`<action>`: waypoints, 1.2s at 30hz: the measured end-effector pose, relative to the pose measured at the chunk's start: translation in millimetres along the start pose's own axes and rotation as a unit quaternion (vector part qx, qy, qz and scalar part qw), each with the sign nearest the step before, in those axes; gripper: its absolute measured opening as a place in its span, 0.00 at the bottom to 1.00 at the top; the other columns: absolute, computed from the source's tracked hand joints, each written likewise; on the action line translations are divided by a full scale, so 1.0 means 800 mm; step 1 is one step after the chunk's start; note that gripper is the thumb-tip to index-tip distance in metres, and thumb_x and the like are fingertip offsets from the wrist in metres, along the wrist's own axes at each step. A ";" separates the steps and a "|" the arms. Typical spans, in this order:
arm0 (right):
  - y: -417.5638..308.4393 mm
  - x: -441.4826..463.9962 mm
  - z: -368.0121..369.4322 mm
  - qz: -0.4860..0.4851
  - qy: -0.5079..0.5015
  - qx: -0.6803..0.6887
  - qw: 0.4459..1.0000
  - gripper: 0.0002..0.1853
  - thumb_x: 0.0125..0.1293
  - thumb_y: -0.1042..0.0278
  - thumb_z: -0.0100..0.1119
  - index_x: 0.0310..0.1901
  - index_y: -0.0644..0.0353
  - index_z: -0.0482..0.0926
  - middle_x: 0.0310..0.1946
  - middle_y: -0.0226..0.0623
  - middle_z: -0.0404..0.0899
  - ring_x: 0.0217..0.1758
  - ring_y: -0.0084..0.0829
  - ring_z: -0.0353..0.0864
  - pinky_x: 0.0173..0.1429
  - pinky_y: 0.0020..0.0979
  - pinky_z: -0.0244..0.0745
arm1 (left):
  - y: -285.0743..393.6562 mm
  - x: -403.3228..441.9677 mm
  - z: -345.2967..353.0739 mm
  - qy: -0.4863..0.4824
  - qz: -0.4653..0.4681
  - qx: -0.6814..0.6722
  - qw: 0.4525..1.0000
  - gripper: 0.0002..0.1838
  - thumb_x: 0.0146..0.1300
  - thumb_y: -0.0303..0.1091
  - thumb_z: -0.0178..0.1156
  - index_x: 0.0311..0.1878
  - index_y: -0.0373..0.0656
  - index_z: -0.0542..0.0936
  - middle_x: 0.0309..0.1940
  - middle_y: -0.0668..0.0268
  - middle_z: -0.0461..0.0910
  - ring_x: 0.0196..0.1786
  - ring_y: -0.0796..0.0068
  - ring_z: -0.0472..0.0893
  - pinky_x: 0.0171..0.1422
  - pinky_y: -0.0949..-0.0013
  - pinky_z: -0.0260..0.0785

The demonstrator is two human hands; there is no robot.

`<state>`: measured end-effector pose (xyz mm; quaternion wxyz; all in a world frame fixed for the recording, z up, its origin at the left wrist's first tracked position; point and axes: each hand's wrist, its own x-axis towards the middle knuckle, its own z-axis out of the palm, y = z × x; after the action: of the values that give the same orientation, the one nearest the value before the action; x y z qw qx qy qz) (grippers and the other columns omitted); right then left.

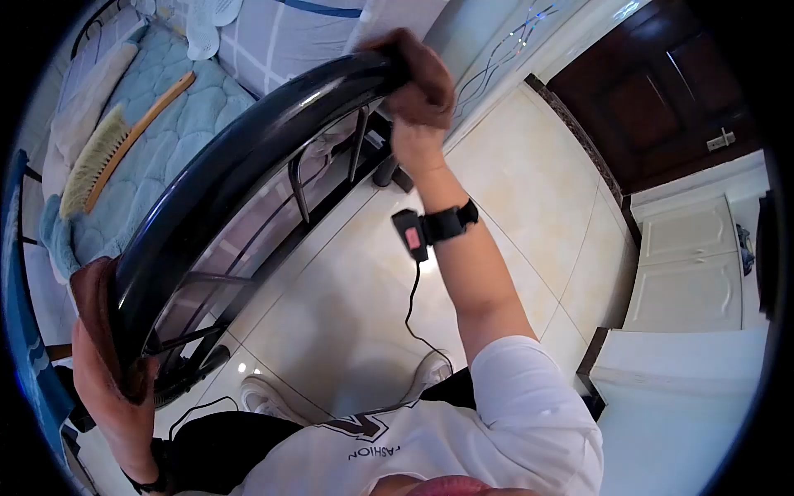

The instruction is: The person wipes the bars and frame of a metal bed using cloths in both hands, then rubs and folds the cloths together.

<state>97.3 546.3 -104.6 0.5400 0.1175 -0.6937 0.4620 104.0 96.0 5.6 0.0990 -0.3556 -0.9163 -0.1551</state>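
Note:
A thick, glossy black metal bed rail curves across the view from lower left to upper middle. At its lower left end, my left hand is closed on a brown cloth that lies over the rail. My right hand is at the upper end, its fingers wrapped in another piece of brown cloth pressed against the rail. Most of the right fingers are hidden by the cloth. I cannot tell whether the two brown pieces are separate cloths.
On the blue quilted bedding behind the rail lies a wooden-handled bed brush. Thin metal bars hang below the rail. Pale floor tiles, a white cabinet and a dark brown door are on the right.

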 end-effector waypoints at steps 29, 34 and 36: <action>0.214 -0.243 -0.096 0.512 0.228 -0.004 0.828 0.24 0.74 0.43 0.45 0.56 0.56 0.72 0.41 0.32 0.76 0.40 0.28 0.75 0.44 0.31 0.73 | -0.084 -0.070 0.009 0.080 -0.088 -0.032 0.992 0.33 0.67 0.25 0.63 0.73 0.38 0.62 0.69 0.51 0.68 0.66 0.59 0.71 0.67 0.60 0.69; 0.174 -0.211 -0.055 0.448 0.228 -0.094 0.859 0.22 0.74 0.48 0.46 0.55 0.60 0.72 0.47 0.36 0.74 0.46 0.31 0.73 0.47 0.33 0.70 | -0.077 -0.065 0.009 0.047 -0.104 0.020 0.993 0.38 0.66 0.44 0.58 0.77 0.53 0.57 0.73 0.55 0.63 0.71 0.50 0.68 0.77 0.46 0.58; 0.137 -0.203 -0.019 0.272 0.112 -0.352 0.888 0.18 0.75 0.60 0.46 0.56 0.65 0.71 0.54 0.44 0.72 0.60 0.39 0.70 0.64 0.34 0.63 | -0.073 -0.059 0.007 0.033 -0.096 0.022 0.995 0.37 0.67 0.44 0.58 0.77 0.53 0.57 0.73 0.55 0.63 0.71 0.50 0.68 0.77 0.46 0.58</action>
<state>97.7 562.8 -300.1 0.4728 -0.3261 -0.7509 0.3261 97.9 27.7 -26.1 0.1212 -0.2585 -0.9457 -0.1556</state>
